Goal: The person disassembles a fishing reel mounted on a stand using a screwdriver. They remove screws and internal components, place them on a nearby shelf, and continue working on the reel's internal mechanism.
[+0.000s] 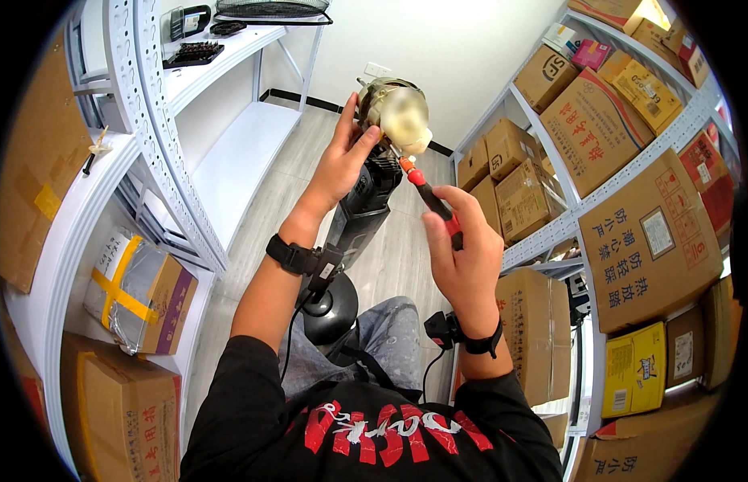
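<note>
Currently, you appear to be at a screwdriving step: your right hand [466, 253] directs the screwdriver [429, 199] at the lower side of the motor head [374, 98]. The motor head is in front of you, at the far end of the black column [359, 226], beyond the round base [330, 312] near your legs.

Your left hand [339, 166] is clamped on the left side of the motor head, fingers along the side, thumb toward the front. Your right thumb and forefinger are pinched on the screwdriver handle; the remaining right fingers are largely hidden, so their state cannot be told. Whether the tip is seated in a screw cannot be told either.

The next move probably calls for a straight shaft, firm pressure along it and a steady left-hand grip; a tilted tip could slip.

Note the materials. The motor head is rounded, with a dull metallic shell and a cream, apparently plastic part whose face is blurred. The screwdriver handle is black and red, the shaft slender. The column is angular and dark; the base is a smooth, shallow dome.
</note>
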Available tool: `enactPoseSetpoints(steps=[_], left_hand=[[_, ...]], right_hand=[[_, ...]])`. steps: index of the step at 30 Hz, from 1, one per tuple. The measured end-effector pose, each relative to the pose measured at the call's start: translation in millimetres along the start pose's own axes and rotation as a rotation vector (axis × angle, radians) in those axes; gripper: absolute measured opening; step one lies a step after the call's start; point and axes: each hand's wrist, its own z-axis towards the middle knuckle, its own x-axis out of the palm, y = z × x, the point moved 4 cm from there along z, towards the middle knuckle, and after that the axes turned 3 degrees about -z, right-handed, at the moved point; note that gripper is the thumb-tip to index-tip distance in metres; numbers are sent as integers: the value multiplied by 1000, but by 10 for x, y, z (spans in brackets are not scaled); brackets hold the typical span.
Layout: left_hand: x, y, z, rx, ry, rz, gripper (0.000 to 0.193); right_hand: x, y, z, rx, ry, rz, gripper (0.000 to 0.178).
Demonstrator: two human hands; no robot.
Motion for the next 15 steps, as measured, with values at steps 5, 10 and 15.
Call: enactPoseSetpoints(steps=[5, 10, 15], left_hand=[[-2, -17, -12, -20, 15, 38, 69], [19, -37, -25, -27, 14, 30, 66], [33, -37, -30, -35, 4, 37, 65]], right_hand=[[-16, -44, 23, -184, -102, -33, 27], [8, -31, -11, 3, 9, 51, 24], [33, -114, -29, -120, -110, 38, 26]])
